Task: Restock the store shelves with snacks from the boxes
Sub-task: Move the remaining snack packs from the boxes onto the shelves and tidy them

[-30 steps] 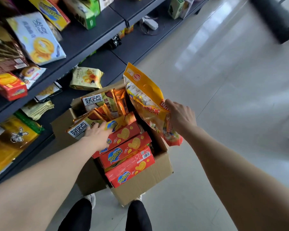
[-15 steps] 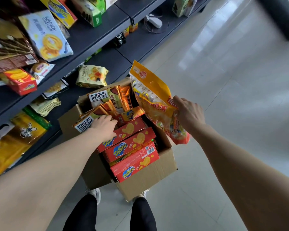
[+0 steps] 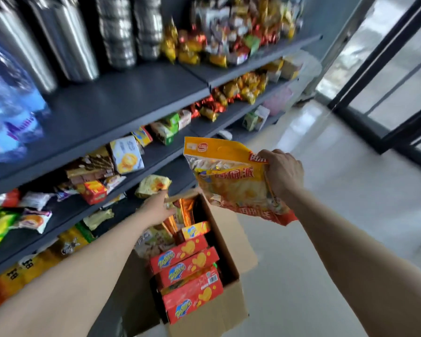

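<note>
**A:** Why are you holding the yellow snack bag [image 3: 231, 177] up like that, over the box?

**B:** Your right hand [image 3: 283, 175] grips it by its right edge, fingers curled round the side seam, so the bag hangs clear above the cardboard box [image 3: 231, 242] and its printed front faces you. I'd judge you've lifted it free and now want a slot for it on the shelves [image 3: 122, 105] at ten o'clock.

**A:** And your other hand?

**B:** Your left hand [image 3: 157, 207] reaches to the far rim of the box, at eleven o'clock from the red cartons [image 3: 187, 271]. Its fingers look fairly straight, lying on the packets and the box flap there. It seems to hold nothing, though blur hides the fingertips. Probably it steadies the box or feels for the next packet.

**A:** What does the bag look like?

**B:** It's a flat, soft pouch with a plain yellow band and a small red logo across the top. Below that is a clear or pale window with light pieces showing, and along the bottom runs a red-orange strip with large characters. It sags a little from your grip, so it looks light and floppy.

**A:** Where would it go?

**B:** The middle shelf has bare dark surface at twelve o'clock from the box. That's my guess only.
</note>
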The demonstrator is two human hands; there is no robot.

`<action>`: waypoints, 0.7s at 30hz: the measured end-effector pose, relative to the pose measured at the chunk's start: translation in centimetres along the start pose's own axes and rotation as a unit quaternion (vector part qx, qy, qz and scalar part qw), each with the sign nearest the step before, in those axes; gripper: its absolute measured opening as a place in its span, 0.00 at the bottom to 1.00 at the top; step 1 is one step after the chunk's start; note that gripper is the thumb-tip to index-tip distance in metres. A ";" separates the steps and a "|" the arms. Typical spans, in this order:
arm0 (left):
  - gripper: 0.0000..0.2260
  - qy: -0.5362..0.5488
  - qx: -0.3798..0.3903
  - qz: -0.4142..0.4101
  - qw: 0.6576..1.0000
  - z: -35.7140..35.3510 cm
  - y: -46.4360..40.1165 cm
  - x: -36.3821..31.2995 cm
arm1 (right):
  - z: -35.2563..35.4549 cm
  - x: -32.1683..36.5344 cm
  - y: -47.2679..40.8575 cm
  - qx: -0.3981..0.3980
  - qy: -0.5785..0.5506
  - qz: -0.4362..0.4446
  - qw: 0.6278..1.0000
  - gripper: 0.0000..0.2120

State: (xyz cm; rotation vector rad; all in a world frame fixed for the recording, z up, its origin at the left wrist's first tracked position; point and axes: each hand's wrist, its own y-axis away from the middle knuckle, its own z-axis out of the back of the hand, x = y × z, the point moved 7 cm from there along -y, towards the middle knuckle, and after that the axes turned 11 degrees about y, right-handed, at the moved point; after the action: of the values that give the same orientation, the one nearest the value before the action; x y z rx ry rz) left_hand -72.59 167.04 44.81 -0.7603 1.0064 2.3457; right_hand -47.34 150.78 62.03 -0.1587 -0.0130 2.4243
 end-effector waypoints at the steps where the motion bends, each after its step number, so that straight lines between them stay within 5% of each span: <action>1: 0.36 0.013 -0.011 -0.003 1.000 1.4 0.6 -0.9 | 2.4 -0.2 -0.5 -0.018 -0.033 -0.017 0.999 0.17; 9: 0.36 0.109 -0.121 -0.079 0.983 12.7 5.7 -10.3 | 20.2 -1.8 -2.9 -0.089 -0.309 -0.016 0.947 0.22; 13: 0.46 0.174 -0.149 -0.103 0.968 17.5 7.7 -13.7 | 25.4 -3.1 -4.5 -0.089 -0.440 -0.001 0.894 0.20; 18: 0.58 0.342 -0.173 -0.137 0.913 23.4 12.0 -16.2 | 32.5 -2.1 -4.0 -0.103 -0.558 0.064 0.821 0.16; 21: 0.57 0.461 -0.106 -0.172 0.864 24.5 14.8 -17.2 | 33.9 -0.7 -4.4 -0.067 -0.588 0.089 0.801 0.13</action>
State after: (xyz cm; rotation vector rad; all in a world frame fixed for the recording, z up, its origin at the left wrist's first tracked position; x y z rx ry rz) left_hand -76.37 173.08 77.41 -2.0716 0.8250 1.7493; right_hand -47.95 154.76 95.94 1.3409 -0.7472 2.2943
